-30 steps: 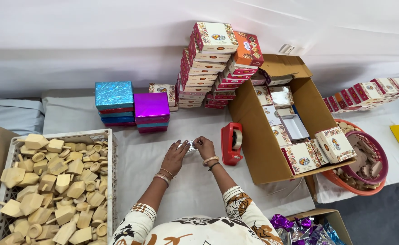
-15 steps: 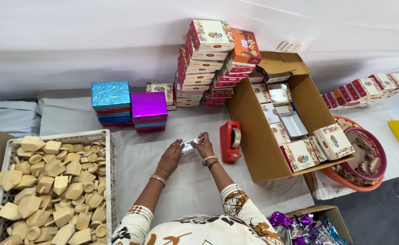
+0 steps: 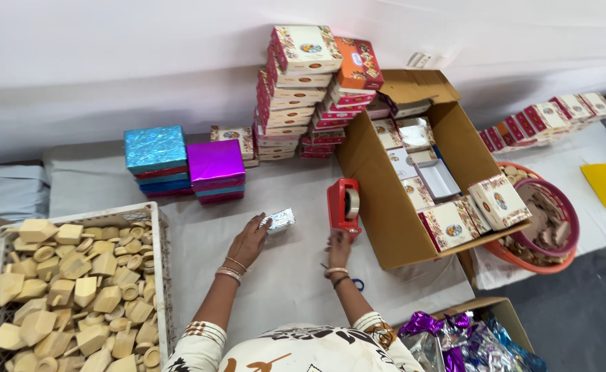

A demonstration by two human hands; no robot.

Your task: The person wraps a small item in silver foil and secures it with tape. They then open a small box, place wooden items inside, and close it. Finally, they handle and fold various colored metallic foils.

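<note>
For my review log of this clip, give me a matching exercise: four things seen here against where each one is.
Things:
1. silver foil packet
2. red tape dispenser
3. pale wooden pieces
4. shiny purple box

Places:
A. piled in the white crate
B. on a stack beside the blue box
C. at the left hand fingertips
D. under the right hand, by the cardboard carton

Pairs: 1-C, 2-D, 3-A, 4-B

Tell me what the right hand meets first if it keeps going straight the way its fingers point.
The right hand already touches the red tape dispenser; past it, probably the stacked patterned boxes, though depth is unclear.
</note>
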